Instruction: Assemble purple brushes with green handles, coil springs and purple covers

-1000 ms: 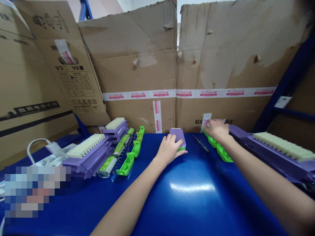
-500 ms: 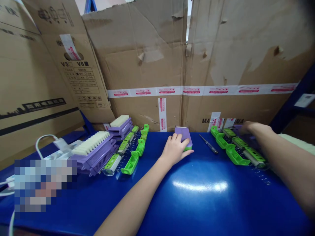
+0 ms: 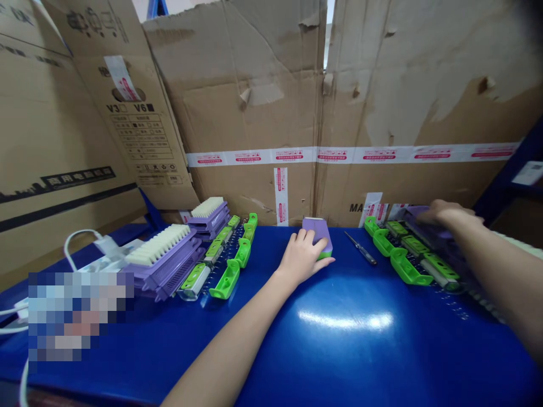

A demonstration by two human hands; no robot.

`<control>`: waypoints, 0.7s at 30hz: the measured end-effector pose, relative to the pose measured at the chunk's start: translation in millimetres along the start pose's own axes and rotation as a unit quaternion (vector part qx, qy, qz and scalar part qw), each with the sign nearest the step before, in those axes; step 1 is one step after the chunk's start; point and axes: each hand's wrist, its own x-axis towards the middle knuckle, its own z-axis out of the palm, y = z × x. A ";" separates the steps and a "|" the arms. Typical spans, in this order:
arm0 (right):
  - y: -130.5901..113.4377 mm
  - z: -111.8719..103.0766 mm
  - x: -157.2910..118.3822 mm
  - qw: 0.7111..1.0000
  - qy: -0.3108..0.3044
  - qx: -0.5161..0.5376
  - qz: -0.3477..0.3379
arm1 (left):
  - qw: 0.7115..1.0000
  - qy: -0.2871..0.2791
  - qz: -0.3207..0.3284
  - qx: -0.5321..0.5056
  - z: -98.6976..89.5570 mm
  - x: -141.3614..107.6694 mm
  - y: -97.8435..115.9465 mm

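From my remote seat, far left, I see a white plug [image 3: 109, 247] and a printed cardboard carton [image 3: 127, 135]; I can't see its contents. Next come purple slotted housings [image 3: 169, 270] topped with cream ribbed strips [image 3: 159, 243], then a row of green-and-clear modules [image 3: 195, 281] beside hollow green brackets [image 3: 227, 282]. Near the middle of the blue tabletop [image 3: 335, 362], my left hand [image 3: 297, 257] lies over a purple-and-green block [image 3: 319, 229], fingers bent and thumb out alongside; I can't tell whether it grips or just rests. Just right lies a screwdriver [image 3: 360, 247], apart from both hands. Beyond it sit a second bracket row [image 3: 405, 267] and more modules [image 3: 439, 271]. My right hand [image 3: 452, 215] is at a purple part [image 3: 418, 213] behind them, its fingertips too hidden to show a grip.
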 end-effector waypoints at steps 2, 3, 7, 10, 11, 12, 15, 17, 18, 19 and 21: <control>-5.0 -11.4 -11.8 0.998 -0.048 -0.007 0.028 | 1.000 -0.001 0.000 -0.003 -0.4 0.2 -0.2; -7.7 -17.0 -17.5 0.998 -0.057 -0.007 0.030 | 1.000 -0.002 0.001 -0.004 -0.6 0.3 -0.3; -19.7 -34.9 -35.9 0.998 -0.055 -0.012 0.012 | 1.000 -0.001 0.000 -0.003 -1.1 0.5 0.1; -29.7 -45.2 -45.4 0.998 -0.053 -0.017 -0.012 | 1.000 0.002 -0.003 0.001 -1.0 0.3 0.8; -33.1 -48.6 -48.4 0.998 -0.050 -0.020 -0.022 | 1.000 0.002 -0.004 0.002 -0.8 0.2 1.0; -36.3 -52.1 -51.2 0.998 -0.047 -0.024 -0.033 | 1.000 0.003 -0.004 0.004 -0.6 0.1 1.1; -44.4 -61.9 -59.7 0.996 -0.043 -0.042 -0.064 | 1.000 0.004 -0.008 0.009 0.3 0.1 1.6; -48.7 -66.3 -65.1 0.993 -0.045 -0.059 -0.089 | 1.000 0.005 -0.015 0.016 0.6 0.4 2.1; -50.7 -67.5 -68.0 0.991 -0.048 -0.069 -0.107 | 1.000 0.005 -0.023 0.020 0.7 0.7 2.5; -52.9 -67.7 -71.2 0.987 -0.053 -0.077 -0.128 | 0.999 0.006 -0.032 0.024 0.6 1.1 2.9; -58.2 -65.6 -79.7 0.978 -0.068 -0.085 -0.180 | 0.998 0.006 -0.056 0.030 0.4 1.8 3.8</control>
